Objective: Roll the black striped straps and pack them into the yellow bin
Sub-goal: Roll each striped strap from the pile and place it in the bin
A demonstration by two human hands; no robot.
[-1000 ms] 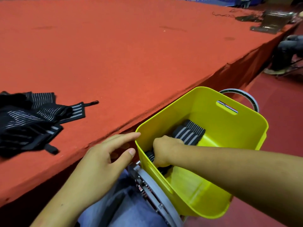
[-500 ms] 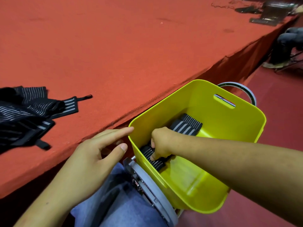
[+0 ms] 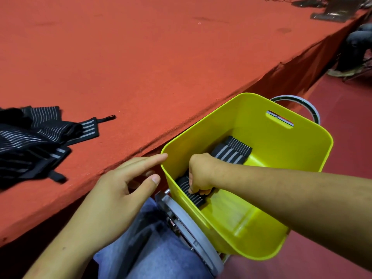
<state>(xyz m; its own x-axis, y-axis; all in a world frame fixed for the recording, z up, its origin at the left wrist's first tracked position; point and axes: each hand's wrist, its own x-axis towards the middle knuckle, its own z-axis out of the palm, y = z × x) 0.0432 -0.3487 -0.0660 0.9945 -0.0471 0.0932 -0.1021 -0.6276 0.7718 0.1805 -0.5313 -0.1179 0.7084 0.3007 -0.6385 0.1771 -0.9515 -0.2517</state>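
1. A yellow plastic bin point(image 3: 281, 158) with a slot handle in its far wall was seen at 4 o'clock in the view. It sat just off the edge of the red cloth-covered counter point(image 3: 161, 57) and was tilted toward the person.
2. The bin was carried on a grey metal ring point(image 3: 189, 224), which showed under it at 7 o'clock and again behind it at 1 o'clock.
3. The right hand point(image 3: 201, 174) was held inside the bin. Its fingers were curled round a rolled black strap with grey stripes point(image 3: 194, 197), which was set against the bin's wall at 8 o'clock.
4. More rolled striped straps point(image 3: 231, 152) were packed side by side on the bin's floor, just beyond the right hand at 1 o'clock.
5. The left hand point(image 3: 112, 190) was kept outside the bin at its 9 o'clock side, with the fingers straight, slightly spread and holding nothing. The index fingertip was at the rim's corner, but whether it touched could not be told.
6. A pile of unrolled black striped straps point(image 3: 34, 141) was spread on the counter at 9 o'clock, well apart from the bin.
7. Blue denim trousers point(image 3: 157, 254) were seen at 6 o'clock.
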